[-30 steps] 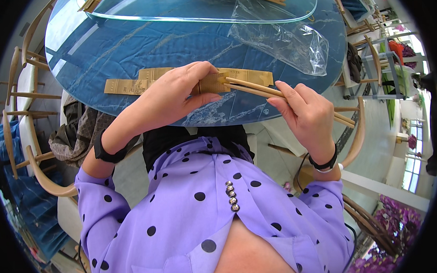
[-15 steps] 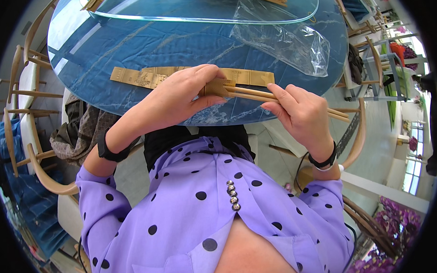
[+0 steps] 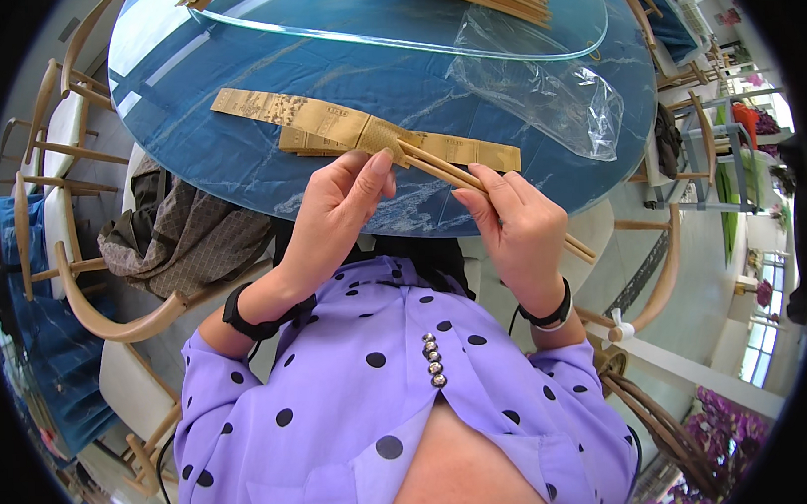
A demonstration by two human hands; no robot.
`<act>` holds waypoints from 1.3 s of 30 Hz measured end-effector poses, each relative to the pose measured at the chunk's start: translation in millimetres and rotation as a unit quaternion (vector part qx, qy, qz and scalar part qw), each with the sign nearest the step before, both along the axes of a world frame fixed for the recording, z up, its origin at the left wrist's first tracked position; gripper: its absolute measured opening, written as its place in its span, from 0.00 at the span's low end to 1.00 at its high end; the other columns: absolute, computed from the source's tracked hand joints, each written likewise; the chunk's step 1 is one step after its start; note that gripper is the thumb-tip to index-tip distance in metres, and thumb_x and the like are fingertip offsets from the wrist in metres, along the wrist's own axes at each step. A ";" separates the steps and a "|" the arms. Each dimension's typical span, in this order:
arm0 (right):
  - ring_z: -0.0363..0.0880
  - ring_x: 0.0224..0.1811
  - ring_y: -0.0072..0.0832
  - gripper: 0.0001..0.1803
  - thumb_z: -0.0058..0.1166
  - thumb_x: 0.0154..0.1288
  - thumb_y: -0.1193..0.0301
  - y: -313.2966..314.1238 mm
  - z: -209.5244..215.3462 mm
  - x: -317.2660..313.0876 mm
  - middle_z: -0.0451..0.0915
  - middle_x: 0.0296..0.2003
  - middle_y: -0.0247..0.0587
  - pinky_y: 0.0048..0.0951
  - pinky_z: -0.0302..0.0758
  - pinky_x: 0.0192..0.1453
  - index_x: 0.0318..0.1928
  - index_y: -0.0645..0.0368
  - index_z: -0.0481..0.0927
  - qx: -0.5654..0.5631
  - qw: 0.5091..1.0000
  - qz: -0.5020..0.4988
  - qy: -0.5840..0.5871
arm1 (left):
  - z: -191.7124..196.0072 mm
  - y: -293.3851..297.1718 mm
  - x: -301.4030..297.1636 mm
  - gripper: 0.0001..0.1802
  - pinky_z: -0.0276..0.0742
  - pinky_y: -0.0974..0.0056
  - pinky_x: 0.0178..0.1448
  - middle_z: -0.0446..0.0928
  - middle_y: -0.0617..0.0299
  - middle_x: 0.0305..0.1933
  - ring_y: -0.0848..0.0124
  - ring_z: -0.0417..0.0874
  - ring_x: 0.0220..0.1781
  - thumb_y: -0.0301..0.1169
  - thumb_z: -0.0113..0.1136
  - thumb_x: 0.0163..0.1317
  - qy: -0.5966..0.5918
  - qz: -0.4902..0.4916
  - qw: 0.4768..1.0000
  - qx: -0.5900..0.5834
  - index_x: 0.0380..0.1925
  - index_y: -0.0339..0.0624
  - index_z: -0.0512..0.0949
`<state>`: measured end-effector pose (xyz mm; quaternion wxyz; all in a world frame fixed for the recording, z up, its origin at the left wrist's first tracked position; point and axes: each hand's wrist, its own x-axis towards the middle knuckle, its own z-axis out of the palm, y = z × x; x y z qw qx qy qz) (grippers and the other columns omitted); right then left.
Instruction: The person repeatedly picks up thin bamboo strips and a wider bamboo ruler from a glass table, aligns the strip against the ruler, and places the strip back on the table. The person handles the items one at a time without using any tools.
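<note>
The right hand [image 3: 518, 226] is gripping a pair of wooden chopsticks [image 3: 445, 172] over the near edge of the blue table [image 3: 240, 160], its fingers closed around them. The left hand [image 3: 340, 214] is pinching a tan paper sleeve [image 3: 377, 137] at the far tips of the chopsticks. More paper sleeves [image 3: 278, 110] are lying just left on the table, touching one another. A clear plastic bag [image 3: 540, 92] is lying farther right, near a glass turntable [image 3: 396, 26].

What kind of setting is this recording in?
Probably a restaurant dining room: a round blue table with a glass turntable, wooden chairs around it, and chopsticks going into paper sleeves.
</note>
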<state>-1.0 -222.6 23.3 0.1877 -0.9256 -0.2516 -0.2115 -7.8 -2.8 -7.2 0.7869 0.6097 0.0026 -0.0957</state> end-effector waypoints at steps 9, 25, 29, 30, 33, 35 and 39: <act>0.74 0.21 0.32 0.19 0.66 0.66 0.64 -2.9 -10.5 -3.8 0.73 0.24 0.37 0.33 0.71 0.24 0.53 0.60 0.84 0.044 0.996 0.053 0.056 | 0.8 4.1 7.5 0.22 0.49 0.74 0.22 0.68 0.75 0.20 0.87 0.56 0.20 0.44 0.58 0.76 -0.019 0.150 0.982 -0.115 0.40 0.32 0.85; 0.73 0.20 0.33 0.18 0.66 0.66 0.68 -9.8 -8.8 -15.6 0.72 0.23 0.38 0.33 0.70 0.24 0.53 0.62 0.83 0.016 0.997 0.052 0.060 | -9.0 -9.0 2.4 0.22 0.46 0.74 0.24 0.62 0.79 0.20 0.88 0.51 0.21 0.42 0.48 0.81 -0.015 0.109 0.986 -0.121 0.49 0.35 0.85; 0.73 0.20 0.33 0.18 0.66 0.66 0.69 -7.4 -13.2 -15.7 0.72 0.23 0.39 0.34 0.70 0.24 0.53 0.62 0.83 0.032 0.996 0.056 0.060 | -6.7 -7.5 0.4 0.22 0.46 0.74 0.24 0.61 0.79 0.20 0.87 0.51 0.21 0.42 0.47 0.81 -0.022 0.084 0.990 -0.114 0.49 0.36 0.85; 0.73 0.20 0.33 0.18 0.66 0.66 0.68 -7.7 -14.9 -15.4 0.72 0.23 0.39 0.34 0.70 0.24 0.53 0.62 0.83 0.032 0.996 0.057 0.060 | -6.9 -7.2 -0.5 0.23 0.48 0.74 0.24 0.60 0.78 0.20 0.87 0.52 0.21 0.43 0.46 0.82 -0.026 0.073 0.992 -0.095 0.50 0.35 0.84; 0.73 0.20 0.33 0.18 0.66 0.66 0.68 -8.3 -16.7 -15.2 0.73 0.24 0.39 0.34 0.70 0.24 0.53 0.62 0.83 0.028 0.996 0.056 0.061 | -7.0 -6.7 -2.5 0.24 0.53 0.75 0.24 0.58 0.76 0.20 0.86 0.53 0.20 0.43 0.45 0.82 -0.022 0.061 0.995 -0.070 0.51 0.33 0.82; 0.74 0.20 0.33 0.18 0.66 0.66 0.68 -6.6 -13.5 -14.7 0.73 0.24 0.39 0.34 0.70 0.24 0.53 0.62 0.83 0.017 0.996 0.053 0.065 | -4.7 -4.1 -0.2 0.23 0.54 0.75 0.23 0.61 0.75 0.20 0.86 0.55 0.20 0.42 0.47 0.81 0.006 0.084 0.992 -0.091 0.50 0.33 0.82; 0.74 0.20 0.33 0.18 0.66 0.66 0.68 -5.3 -13.0 -15.3 0.74 0.24 0.38 0.34 0.70 0.24 0.53 0.62 0.83 0.020 0.997 0.047 0.054 | -16.0 0.7 2.7 0.21 0.56 0.75 0.23 0.71 0.70 0.22 0.85 0.60 0.20 0.42 0.51 0.79 -0.029 0.136 0.986 -0.092 0.44 0.33 0.83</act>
